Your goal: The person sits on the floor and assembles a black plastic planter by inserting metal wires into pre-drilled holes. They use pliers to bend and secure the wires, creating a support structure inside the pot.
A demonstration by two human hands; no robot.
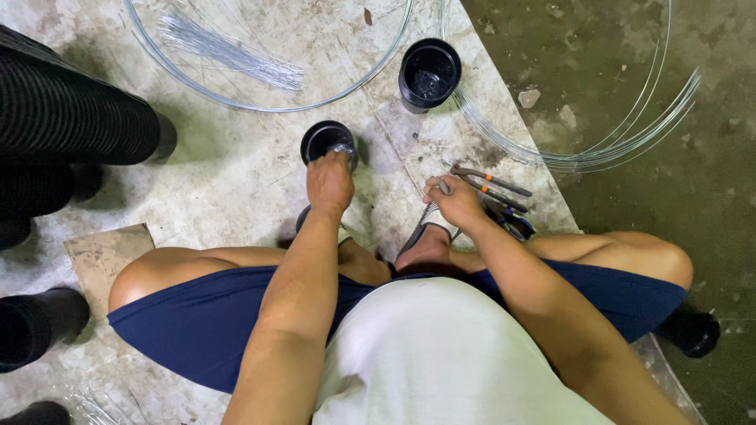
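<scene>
Black plastic is what the small round pot (327, 142) is made of, and it is sitting on the pale, dusty concrete floor (236, 173) right in front of the person's knees. The left hand (329, 182) is reaching out to it, and its fingertips are pinching the near rim of the pot, so this hand is closed on the pot. Something shiny is lying inside the pot, but it is too small to tell what it is. The right hand (453, 201) is curling its fingers around the grey handle of a tool, so it is closed on the pliers (492, 189), which are lying on the floor just beside the person's sandal (429, 224). A second, bigger black pot (429, 75) is standing farther away, well apart from the small one, and its open top is facing up. A big ring of thin silver wire (268, 106) is lying on the floor behind the small pot, and a bunch of short straight wires (228, 51) is resting inside that ring. More loops of wire (598, 157) are spreading over the darker floor on the right. Ribbed black tubes (71, 118) are lying at the left edge.
</scene>
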